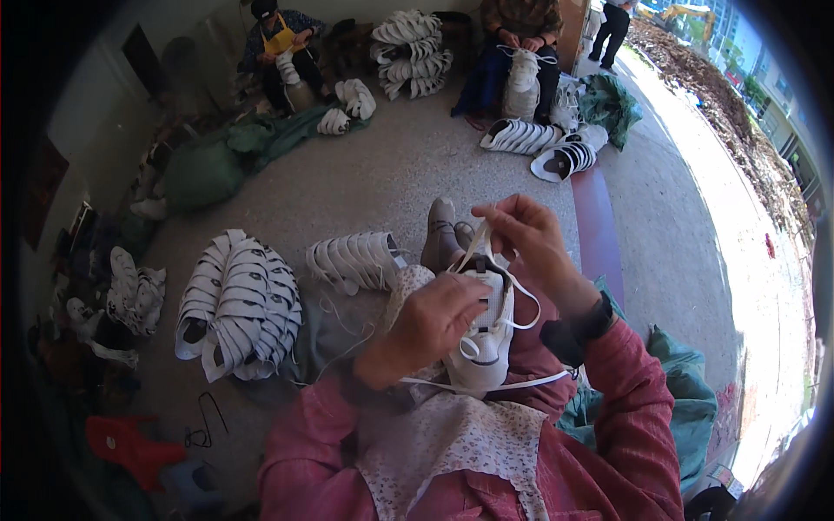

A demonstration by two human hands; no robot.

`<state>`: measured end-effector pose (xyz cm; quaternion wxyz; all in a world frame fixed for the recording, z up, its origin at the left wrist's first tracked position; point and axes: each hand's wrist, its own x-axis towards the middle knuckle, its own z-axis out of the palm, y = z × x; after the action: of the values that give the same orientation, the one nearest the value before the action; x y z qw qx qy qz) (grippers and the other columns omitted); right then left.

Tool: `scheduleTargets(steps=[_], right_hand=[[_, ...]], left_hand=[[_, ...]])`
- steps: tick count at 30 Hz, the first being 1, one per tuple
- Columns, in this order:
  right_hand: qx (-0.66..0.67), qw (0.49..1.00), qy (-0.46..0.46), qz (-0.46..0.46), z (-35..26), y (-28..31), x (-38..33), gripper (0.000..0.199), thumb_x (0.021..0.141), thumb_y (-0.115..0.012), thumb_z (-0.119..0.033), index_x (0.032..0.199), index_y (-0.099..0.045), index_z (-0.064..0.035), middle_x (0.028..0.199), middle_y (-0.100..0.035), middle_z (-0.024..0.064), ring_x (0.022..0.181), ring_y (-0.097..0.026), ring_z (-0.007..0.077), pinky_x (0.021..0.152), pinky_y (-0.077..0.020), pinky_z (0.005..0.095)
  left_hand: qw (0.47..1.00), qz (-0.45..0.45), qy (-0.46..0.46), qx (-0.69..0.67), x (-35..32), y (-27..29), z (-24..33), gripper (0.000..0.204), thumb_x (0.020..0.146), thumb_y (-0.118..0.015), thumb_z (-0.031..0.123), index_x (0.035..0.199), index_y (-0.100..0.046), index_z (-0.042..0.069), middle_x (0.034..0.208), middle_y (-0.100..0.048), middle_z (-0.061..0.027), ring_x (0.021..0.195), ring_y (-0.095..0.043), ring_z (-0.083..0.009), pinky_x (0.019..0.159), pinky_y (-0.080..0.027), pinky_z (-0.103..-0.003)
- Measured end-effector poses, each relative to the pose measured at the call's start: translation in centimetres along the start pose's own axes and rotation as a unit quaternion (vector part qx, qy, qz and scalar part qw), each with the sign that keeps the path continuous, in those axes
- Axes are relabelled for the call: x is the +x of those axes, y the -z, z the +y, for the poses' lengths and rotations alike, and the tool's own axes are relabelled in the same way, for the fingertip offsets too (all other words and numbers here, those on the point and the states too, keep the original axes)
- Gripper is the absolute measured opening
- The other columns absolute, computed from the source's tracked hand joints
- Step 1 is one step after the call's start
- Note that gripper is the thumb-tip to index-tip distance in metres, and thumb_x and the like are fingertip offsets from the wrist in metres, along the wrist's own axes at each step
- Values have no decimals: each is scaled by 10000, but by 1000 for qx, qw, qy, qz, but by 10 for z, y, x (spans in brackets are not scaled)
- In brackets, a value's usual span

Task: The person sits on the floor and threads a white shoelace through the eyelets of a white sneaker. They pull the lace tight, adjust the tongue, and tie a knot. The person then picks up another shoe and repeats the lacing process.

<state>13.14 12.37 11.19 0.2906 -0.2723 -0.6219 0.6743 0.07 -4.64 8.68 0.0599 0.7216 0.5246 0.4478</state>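
A white shoe upper [480, 372] lies over my lap, its toe pointing toward me. My right hand [532, 241] is raised above the upper's far end and pinches a cream shoelace [472, 250], drawn up from the eyelets. My left hand [426, 319] grips the upper's left side, with its fingers lying across the lacing area; the fingertips are partly hidden. A loose length of lace loops to the right of the upper. Another white strand [539, 382] runs across the lap below the toe. A floral apron [452, 443] covers my lap.
Nested stacks of white uppers [239, 304] stand on the floor at left, with a shorter row [352, 260] ahead. A red stool [135, 447] is at lower left. Green sacks [682, 386] lie at right. Two seated people [282, 43] handle uppers at the back; another person [613, 30] stands outside.
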Motion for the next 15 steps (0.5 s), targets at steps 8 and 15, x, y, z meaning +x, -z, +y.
scheduleTargets(steps=[8,15], right_hand=[[19,1000,8,-23,-72,27,11,218,1014,-587,-200,892,-608,-21,737,-620,28,528,-555,95,470,-456,252],[-155,969,179,-75,-281,132,44,213,1051,-516,-224,1010,-608,-37,824,-597,-19,612,-523,52,546,-421,177]], left_hand=[[945,-264,-137,133,-95,-73,-7,552,873,-694,343,1226,-577,-65,1290,-589,-226,1268,-541,-346,1054,-457,-396],[892,-428,16,141,-69,-82,22,663,906,-646,443,1271,-516,-95,1327,-535,-258,1285,-514,-367,1033,-457,-433]])
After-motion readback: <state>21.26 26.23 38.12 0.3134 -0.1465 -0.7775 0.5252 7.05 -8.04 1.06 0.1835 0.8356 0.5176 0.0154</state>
